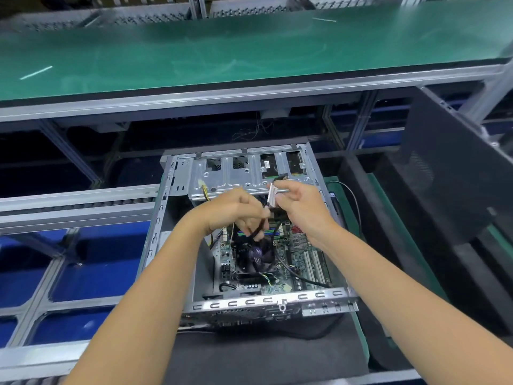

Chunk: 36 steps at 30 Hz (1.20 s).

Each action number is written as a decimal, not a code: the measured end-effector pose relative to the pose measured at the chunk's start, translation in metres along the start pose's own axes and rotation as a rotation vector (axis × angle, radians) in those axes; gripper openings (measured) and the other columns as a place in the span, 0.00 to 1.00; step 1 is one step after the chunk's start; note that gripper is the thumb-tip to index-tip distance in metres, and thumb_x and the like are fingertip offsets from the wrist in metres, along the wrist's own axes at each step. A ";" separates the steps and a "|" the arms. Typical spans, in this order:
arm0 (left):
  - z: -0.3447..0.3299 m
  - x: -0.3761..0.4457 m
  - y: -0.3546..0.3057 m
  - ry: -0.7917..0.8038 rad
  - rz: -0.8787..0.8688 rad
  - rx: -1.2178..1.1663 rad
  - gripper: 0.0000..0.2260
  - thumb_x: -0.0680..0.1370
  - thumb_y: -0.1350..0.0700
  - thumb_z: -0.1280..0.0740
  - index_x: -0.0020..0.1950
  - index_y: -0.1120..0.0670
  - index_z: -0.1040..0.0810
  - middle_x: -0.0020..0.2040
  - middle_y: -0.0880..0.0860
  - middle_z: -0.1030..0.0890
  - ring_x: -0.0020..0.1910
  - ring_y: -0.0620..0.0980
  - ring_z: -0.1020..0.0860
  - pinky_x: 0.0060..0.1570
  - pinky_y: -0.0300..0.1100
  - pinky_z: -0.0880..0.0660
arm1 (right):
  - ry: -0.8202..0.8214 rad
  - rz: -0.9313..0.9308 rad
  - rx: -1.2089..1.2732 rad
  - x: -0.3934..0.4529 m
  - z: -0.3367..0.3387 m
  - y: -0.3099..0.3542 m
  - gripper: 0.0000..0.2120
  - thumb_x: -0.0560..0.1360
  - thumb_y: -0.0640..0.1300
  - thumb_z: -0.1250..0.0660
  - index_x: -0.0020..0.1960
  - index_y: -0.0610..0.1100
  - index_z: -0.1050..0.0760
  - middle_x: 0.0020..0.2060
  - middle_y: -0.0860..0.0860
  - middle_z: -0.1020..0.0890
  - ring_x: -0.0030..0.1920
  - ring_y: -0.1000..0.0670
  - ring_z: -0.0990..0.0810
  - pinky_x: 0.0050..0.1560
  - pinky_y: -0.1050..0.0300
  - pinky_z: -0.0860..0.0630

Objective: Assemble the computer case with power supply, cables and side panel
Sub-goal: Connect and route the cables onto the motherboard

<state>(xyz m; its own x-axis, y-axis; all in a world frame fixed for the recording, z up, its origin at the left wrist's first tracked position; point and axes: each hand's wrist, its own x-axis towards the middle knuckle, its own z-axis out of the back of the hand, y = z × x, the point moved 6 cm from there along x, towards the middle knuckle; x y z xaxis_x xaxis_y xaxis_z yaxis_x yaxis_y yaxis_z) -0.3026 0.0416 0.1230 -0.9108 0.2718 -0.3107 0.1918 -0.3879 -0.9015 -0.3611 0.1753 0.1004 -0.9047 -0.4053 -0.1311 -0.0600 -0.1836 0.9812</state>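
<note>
**Both hands on the cable bundle above the open case**

The open grey sheet-metal computer case [327, 297] lay on its side on a dark foam mat [249, 354], its side opening facing up, at the near edge of the workstation. Inside it, the green motherboard [302, 259] showed with a black round-bladed cooler fan [256, 255] near its middle and white expansion slots to the right. A silver perforated drive cage [236, 173] spanned the far end of the case, and a yellow-and-black wire with a pale plug [202, 187] hung at the cage's left side.

Above the middle of the case, the left hand [236, 211] was curled tight around a bundle of black cables [258, 232] that dropped toward the fan. The right hand [301, 202] pinched a pale, flat multi-pin connector [273, 197] between thumb and fingers, just beside the left hand's knuckles; the connector sat at the top of the same bundle, held over the board and clear of it.

The dark grey flat side panel [449, 173] stood tilted against the frame to the right, well apart from the case. A thin black cord [352, 195] curved along the green mat beside the case's right wall. Behind, a long green-topped bench [249, 51] ran across, with blue bins [91, 276] under the aluminium rails at left.
</note>
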 end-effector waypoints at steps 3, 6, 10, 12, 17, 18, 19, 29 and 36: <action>0.020 0.004 0.001 -0.383 -0.044 -0.012 0.16 0.74 0.52 0.28 0.33 0.61 0.24 0.24 0.49 0.25 0.21 0.44 0.31 0.24 0.34 0.35 | -0.013 0.043 0.017 0.000 0.000 0.000 0.16 0.78 0.33 0.35 0.43 0.53 0.20 0.37 0.58 0.15 0.35 0.66 0.21 0.35 0.74 0.30; 0.019 0.012 -0.001 -0.505 -0.061 -0.074 0.14 0.74 0.48 0.28 0.46 0.59 0.23 0.33 0.48 0.24 0.29 0.43 0.29 0.29 0.32 0.32 | 0.020 0.041 0.030 -0.003 -0.002 0.001 0.13 0.78 0.33 0.36 0.45 0.49 0.20 0.37 0.53 0.15 0.26 0.64 0.24 0.28 0.75 0.32; 0.003 0.028 0.004 -0.376 0.090 0.012 0.16 0.76 0.52 0.29 0.63 0.53 0.24 0.55 0.49 0.20 0.54 0.44 0.23 0.52 0.38 0.25 | 0.057 -0.036 0.021 -0.004 -0.004 -0.004 0.09 0.80 0.35 0.36 0.45 0.47 0.23 0.36 0.52 0.20 0.21 0.61 0.29 0.22 0.71 0.36; 0.002 0.029 0.007 -0.392 0.130 -0.005 0.14 0.76 0.59 0.30 0.62 0.55 0.22 0.55 0.51 0.19 0.53 0.44 0.22 0.52 0.39 0.25 | 0.026 -0.117 0.034 -0.002 -0.002 -0.009 0.07 0.78 0.34 0.35 0.45 0.45 0.26 0.34 0.51 0.23 0.21 0.58 0.33 0.21 0.66 0.36; 0.006 0.026 0.017 -0.555 0.173 -0.277 0.09 0.77 0.68 0.36 0.54 0.63 0.19 0.38 0.54 0.16 0.31 0.44 0.21 0.35 0.34 0.23 | 0.043 -0.350 0.020 -0.007 -0.001 -0.025 0.06 0.77 0.42 0.32 0.46 0.40 0.25 0.32 0.46 0.20 0.22 0.53 0.35 0.23 0.63 0.41; 0.004 0.026 0.018 -0.550 0.178 -0.318 0.08 0.77 0.68 0.36 0.53 0.63 0.18 0.36 0.54 0.16 0.31 0.44 0.21 0.35 0.33 0.23 | 0.052 -0.377 0.017 -0.008 -0.003 -0.027 0.10 0.78 0.46 0.32 0.46 0.38 0.22 0.32 0.47 0.18 0.22 0.53 0.35 0.23 0.63 0.41; 0.001 0.026 0.020 -0.540 0.192 -0.336 0.08 0.78 0.66 0.35 0.52 0.63 0.18 0.35 0.54 0.17 0.30 0.44 0.21 0.35 0.33 0.23 | 0.057 -0.389 0.006 -0.008 -0.004 -0.028 0.13 0.78 0.49 0.31 0.47 0.38 0.20 0.32 0.48 0.17 0.21 0.54 0.35 0.23 0.63 0.41; -0.020 0.035 0.037 -0.364 0.284 -0.594 0.08 0.78 0.64 0.35 0.48 0.55 0.17 0.43 0.52 0.16 0.47 0.46 0.22 0.48 0.38 0.30 | -0.005 -0.455 -0.009 -0.011 0.005 -0.028 0.07 0.76 0.45 0.31 0.45 0.41 0.20 0.37 0.51 0.14 0.23 0.54 0.37 0.20 0.65 0.40; -0.040 0.046 0.032 -0.458 0.352 -0.961 0.07 0.75 0.70 0.34 0.42 0.59 0.23 0.31 0.54 0.19 0.38 0.51 0.22 0.40 0.43 0.23 | -0.035 -0.503 -0.041 -0.018 0.006 -0.029 0.12 0.81 0.46 0.39 0.51 0.40 0.19 0.51 0.37 0.16 0.30 0.51 0.34 0.30 0.59 0.40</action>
<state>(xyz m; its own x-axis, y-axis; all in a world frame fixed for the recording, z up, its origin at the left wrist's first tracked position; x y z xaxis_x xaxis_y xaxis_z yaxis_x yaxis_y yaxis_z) -0.3238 0.0767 0.0675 -0.7610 -0.1457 -0.6322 0.4869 0.5157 -0.7049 -0.3452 0.1934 0.0749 -0.7820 -0.2274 -0.5804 -0.4760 -0.3833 0.7915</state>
